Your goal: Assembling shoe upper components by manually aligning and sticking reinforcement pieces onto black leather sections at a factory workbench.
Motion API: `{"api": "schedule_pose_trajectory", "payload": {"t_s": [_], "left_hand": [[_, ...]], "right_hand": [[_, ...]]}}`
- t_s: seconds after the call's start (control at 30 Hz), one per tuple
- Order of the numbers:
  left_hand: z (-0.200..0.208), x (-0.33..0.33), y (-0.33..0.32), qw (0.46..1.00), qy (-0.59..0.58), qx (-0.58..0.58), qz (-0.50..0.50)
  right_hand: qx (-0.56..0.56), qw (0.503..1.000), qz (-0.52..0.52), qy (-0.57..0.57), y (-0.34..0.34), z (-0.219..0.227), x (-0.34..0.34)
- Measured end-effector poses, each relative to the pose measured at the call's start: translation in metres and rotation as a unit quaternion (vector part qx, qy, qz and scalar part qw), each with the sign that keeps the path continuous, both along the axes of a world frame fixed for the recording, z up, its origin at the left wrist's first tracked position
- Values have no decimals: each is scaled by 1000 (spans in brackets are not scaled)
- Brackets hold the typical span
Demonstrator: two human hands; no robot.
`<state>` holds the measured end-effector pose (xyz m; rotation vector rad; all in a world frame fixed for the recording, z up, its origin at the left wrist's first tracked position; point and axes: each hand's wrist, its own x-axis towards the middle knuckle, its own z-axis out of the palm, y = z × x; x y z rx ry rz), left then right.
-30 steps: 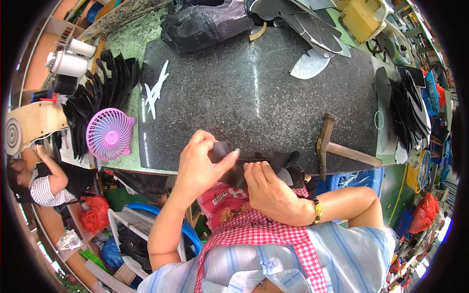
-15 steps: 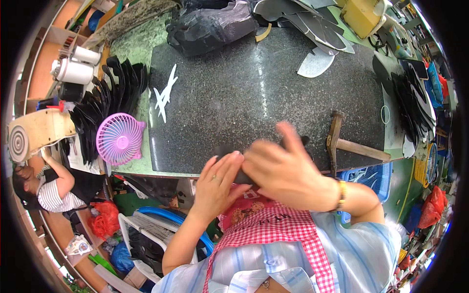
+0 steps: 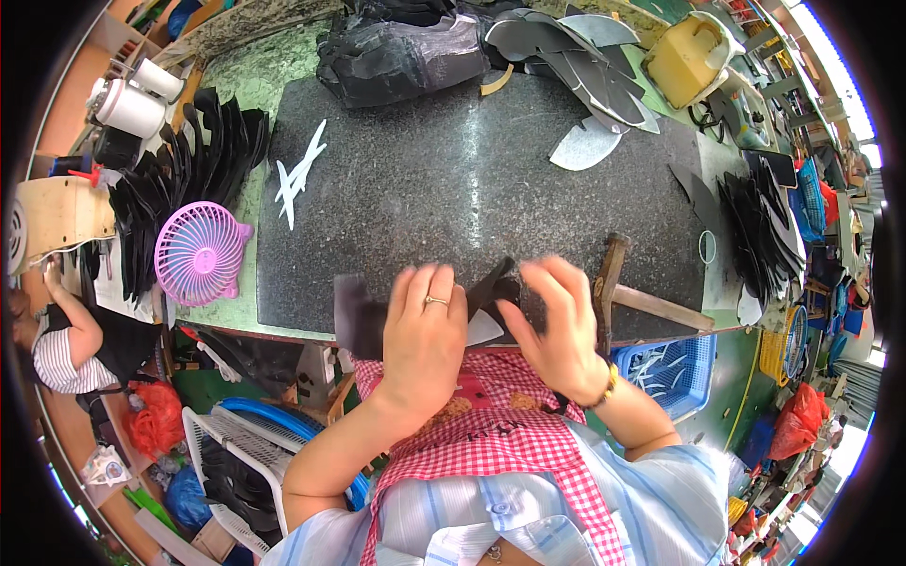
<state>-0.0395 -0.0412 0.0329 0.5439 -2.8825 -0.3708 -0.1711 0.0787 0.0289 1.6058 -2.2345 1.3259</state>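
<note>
A thin, flexible black piece of material (image 3: 353, 311) lies at the near edge of the dark stone slab (image 3: 396, 179). Over its middle, my left hand (image 3: 425, 330) holds it down, fingers close together and thumb hidden. Right of that hand, a black flap (image 3: 490, 289) stands up, with a pale patch (image 3: 485, 328) showing beneath. My right hand (image 3: 559, 330) is beside this flap, its thumb and fingers apart and slightly blurred. Just right of it rests a hammer (image 3: 661, 307) with a wooden handle, its head toward my hand.
A pink round fan (image 3: 202, 255) and stacked black pieces (image 3: 193, 170) stand left. White strips (image 3: 300, 174) lie on the slab. A black bundle (image 3: 406, 61) and grey cut pieces (image 3: 590, 80) are at the back. A blue basket (image 3: 665, 373) is below right; a person (image 3: 80, 340) sits far left.
My hands have moved apart: the right hand has come off the left and opened beside it. More of the black piece now shows, with a flap raised. The whole view has shifted slightly.
</note>
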Motion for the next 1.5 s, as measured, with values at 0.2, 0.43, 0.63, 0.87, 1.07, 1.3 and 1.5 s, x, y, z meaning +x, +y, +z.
{"api": "schedule_pose_trajectory", "payload": {"t_s": [0.2,0.43,0.63,0.87,1.07,1.3,1.5], "left_hand": [[21,-14,-26,981,18,190,21],[19,-17,-32,974,-49,220,-14],[-1,5,13,979,-66,-137,-135],[-6,4,7,978,-30,-143,-148],[-6,7,14,971,-55,-187,-141],[-11,7,18,973,-44,-183,-136],[-12,8,18,966,-50,-207,-147]], "right_hand": [[195,964,169,-68,26,-2,2],[253,954,148,-69,8,0,1],[225,896,58,-379,-7,15,-25],[245,927,-11,-283,-13,15,-15],[209,947,72,-233,-23,28,-25],[350,919,-28,-178,-37,37,-11],[427,875,-65,-219,-29,29,-15]]}}
